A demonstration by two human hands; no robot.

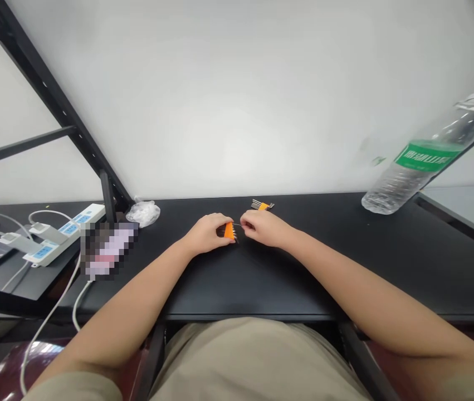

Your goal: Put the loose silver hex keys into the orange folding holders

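Observation:
My left hand (208,234) is closed on a small orange holder (229,231), from whose right side several thin dark metal pieces stick out. Just right of it, my right hand (262,227) pinches a thin metal rod (237,225) that reaches toward the holder's upper edge; whether its tip is inside the holder cannot be made out. Behind my right hand, a second orange holder (264,206) with several thin metal rods lies on the black table (245,284).
Crumpled clear plastic (143,213) lies at the back left, near a blurred item (109,250). A white power strip (65,235) with plugs and cables is farther left. A large green-labelled bottle (423,159) leans at the right. A black metal frame (48,94) rises at left.

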